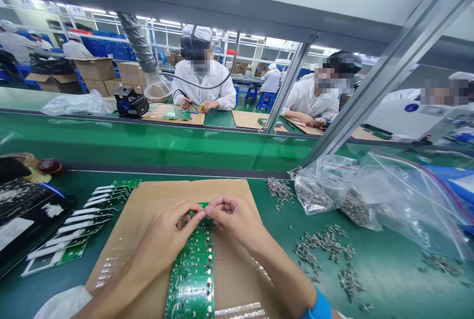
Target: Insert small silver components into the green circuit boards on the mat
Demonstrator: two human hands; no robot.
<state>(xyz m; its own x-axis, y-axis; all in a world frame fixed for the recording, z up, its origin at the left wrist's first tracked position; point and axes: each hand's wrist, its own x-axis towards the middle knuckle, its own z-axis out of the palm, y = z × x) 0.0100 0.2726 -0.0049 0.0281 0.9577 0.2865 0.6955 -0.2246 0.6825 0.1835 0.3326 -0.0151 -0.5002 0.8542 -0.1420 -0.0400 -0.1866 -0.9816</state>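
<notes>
A long green circuit board (190, 274) lies lengthwise on a brown cardboard sheet (233, 269). Over its far end, my left hand (172, 227) and my right hand (233, 220) meet at the fingertips. Thumb and forefinger of each hand are pinched together; whatever they hold is too small or hidden to make out. The fingers cover part of the board's far end. Small metal parts (326, 245) are scattered on the green table to the right of my right arm.
A row of white-edged boards (79, 225) and a black box (27, 210) stand at the left. Clear bags of metal parts (314, 190) lie at the right. Beyond the green divider (185, 143), people in white work; a metal post (385, 62) slants at the right.
</notes>
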